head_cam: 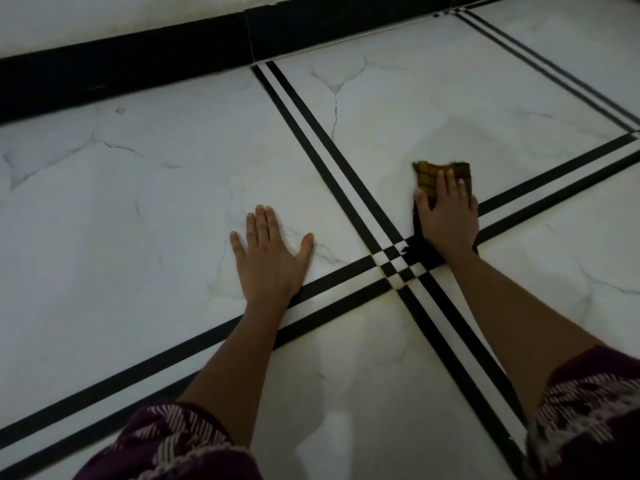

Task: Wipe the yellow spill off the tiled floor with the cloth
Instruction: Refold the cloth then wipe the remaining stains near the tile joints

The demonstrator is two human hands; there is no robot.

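The right hand has straight fingers, slightly spread, pressing the cloth flat on the tiled floor, just far-right of where the black stripes cross. A faint yellow spill tints the grout there. The left hand lies flat on the left tile, fingers released and splayed, arm straight.

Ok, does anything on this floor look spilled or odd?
A faint yellow tinge shows where the black stripes cross, near the right hand. The cloth under that hand is stained yellow at its far end. The dark lines in the tiles look like marble veining, not cracks.
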